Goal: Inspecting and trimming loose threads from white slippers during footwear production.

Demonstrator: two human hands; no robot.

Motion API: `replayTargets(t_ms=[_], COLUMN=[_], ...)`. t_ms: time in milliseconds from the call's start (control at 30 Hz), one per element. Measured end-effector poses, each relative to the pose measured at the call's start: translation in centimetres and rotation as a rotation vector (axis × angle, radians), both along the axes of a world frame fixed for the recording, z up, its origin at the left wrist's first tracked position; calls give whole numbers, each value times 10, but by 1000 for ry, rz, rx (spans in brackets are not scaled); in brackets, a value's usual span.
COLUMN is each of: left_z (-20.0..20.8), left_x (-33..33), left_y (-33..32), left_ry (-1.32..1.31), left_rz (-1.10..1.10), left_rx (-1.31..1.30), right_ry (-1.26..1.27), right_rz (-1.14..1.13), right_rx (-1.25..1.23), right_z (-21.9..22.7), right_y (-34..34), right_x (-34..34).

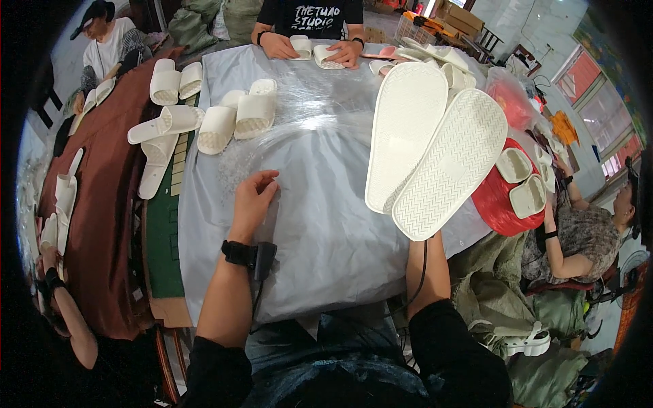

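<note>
A pair of cream-white slippers is held up over the right part of the table, textured soles facing me. Behind them my right hand grips the pair. Its fingers are hidden, and only the wrist and forearm show below the soles. My left hand hovers over the grey table cover, fingers loosely bent and nothing in them. Beyond it stands another pair of white slippers. Clear plastic film lies across the far middle of the table.
More white slippers sit at the table's left edge, beside a brown-covered table. Across from me a person's hands hold slippers. On the right, a red plastic bundle carries slippers, near another seated person. Sacks lie below.
</note>
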State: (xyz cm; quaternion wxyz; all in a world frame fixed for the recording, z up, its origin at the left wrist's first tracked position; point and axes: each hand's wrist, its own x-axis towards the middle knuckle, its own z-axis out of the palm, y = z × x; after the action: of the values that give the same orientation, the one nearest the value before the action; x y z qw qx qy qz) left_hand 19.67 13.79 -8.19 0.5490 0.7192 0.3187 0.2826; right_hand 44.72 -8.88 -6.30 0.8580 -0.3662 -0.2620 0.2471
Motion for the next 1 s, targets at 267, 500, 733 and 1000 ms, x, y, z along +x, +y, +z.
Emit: replayTargets(t_ms=[267,500,733,1000], left_z=[-7,9,17,25], left_x=[0,0,-3,3], left_y=[4,-4,-6,-22], left_ry=[-63,-30,-177,-665], left_rz=[0,29,-199,-406], left_rx=[25,0,-185,-559], right_ry=[-88,-166,-239,-1397], right_rz=[-43,-78,-34,-414], right_rx=[-3,-6,18,-734], right_z=[9,22,41,39], right_y=[-2,-1,26,85], right_x=[-5,-9,-29,-137])
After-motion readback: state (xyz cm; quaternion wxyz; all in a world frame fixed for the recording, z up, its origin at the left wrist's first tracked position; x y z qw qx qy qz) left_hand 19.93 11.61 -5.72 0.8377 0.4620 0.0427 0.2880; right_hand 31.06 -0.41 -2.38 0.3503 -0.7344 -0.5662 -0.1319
